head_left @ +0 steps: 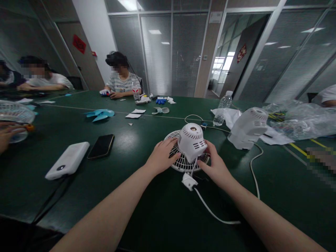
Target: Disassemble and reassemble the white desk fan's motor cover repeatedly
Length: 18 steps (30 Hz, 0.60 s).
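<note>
A small white fan (191,141) lies face down on the dark green table (147,196), its round grille flat and the motor housing pointing up. My left hand (160,157) curls over the grille's left rim, fingers touching the housing. My right hand (215,165) grips the grille's right rim beside the housing. A white switch box (189,181) and white cord (215,216) trail from the fan toward me.
A white power bank (68,160) and a black phone (101,146) lie to the left. A second white fan body (248,127), a water bottle (222,108) and plastic bags (299,119) sit to the right. Blue fan blades (100,114) lie further back. Other people sit around the table.
</note>
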Motion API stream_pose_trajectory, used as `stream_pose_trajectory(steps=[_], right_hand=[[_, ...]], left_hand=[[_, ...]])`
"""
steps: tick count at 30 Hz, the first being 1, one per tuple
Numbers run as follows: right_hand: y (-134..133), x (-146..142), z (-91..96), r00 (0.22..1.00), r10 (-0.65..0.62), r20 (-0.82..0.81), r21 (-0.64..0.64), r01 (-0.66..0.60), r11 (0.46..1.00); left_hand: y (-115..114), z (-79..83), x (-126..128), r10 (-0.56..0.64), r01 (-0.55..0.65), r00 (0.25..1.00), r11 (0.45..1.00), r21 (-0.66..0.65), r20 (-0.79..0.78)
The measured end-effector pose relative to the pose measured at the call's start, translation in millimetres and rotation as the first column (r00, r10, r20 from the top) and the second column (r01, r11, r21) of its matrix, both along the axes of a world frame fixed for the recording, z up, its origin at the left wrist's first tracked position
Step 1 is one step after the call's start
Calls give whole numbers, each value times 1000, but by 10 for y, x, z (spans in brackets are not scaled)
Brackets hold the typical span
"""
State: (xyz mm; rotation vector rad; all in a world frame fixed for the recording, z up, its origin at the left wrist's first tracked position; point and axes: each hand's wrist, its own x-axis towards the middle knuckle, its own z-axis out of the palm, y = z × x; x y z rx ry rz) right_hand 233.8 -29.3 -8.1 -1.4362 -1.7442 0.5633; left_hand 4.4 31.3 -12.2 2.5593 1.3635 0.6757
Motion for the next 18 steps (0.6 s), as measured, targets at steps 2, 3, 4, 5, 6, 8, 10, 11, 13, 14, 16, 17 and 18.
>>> stream_pose_trajectory(steps=[2,3,4,5,6,8,10,11,13,14,16,17,18], right_hand=[[7,4,-8,1000,11,3,3,-11,1000],[13,7,-16,1000,13,0,-1,-13,1000],[21,10,-25,1000,12,-2,-7,-12,1000],[31,14,-34,1000,8,-3,-13,-8,1000],[42,18,-43,1000,3,-2,-21,-3,1000],[61,26,-55,1000,-12,1,-31,13,999],[75,33,-57,1000,-19,0,-31,19,999],[79,36,-54,1000,-15,-4,-29,15,999],[86,41,-48,1000,0,-17,-25,0,1000],[88,44,-45,1000,7,-25,-25,-7,1000],[92,48,-45,999,13,-38,-27,-14,1000],[93,50,-47,999,14,-43,-26,-15,1000],[94,52,-50,999,16,-47,-24,-17,1000]], left_hand=[[-2,29,-2,34,-34,999,999,24,13],[-1,44,-5,45,-46,999,998,38,22],[-1,58,-8,53,-55,998,997,50,31],[-2,71,-11,58,-60,998,996,60,41],[-5,82,-13,59,-62,997,996,66,52],[-16,99,-12,51,-56,996,996,63,77],[-33,110,-8,49,-53,994,998,42,100],[-41,114,-6,52,-55,993,998,27,107],[-53,118,-3,67,-67,991,998,-3,116],[-55,118,-3,77,-76,990,997,-15,121],[-55,116,-5,86,-82,987,996,-32,134],[-53,115,-7,85,-80,986,996,-37,143],[-51,114,-7,82,-77,985,996,-40,153]])
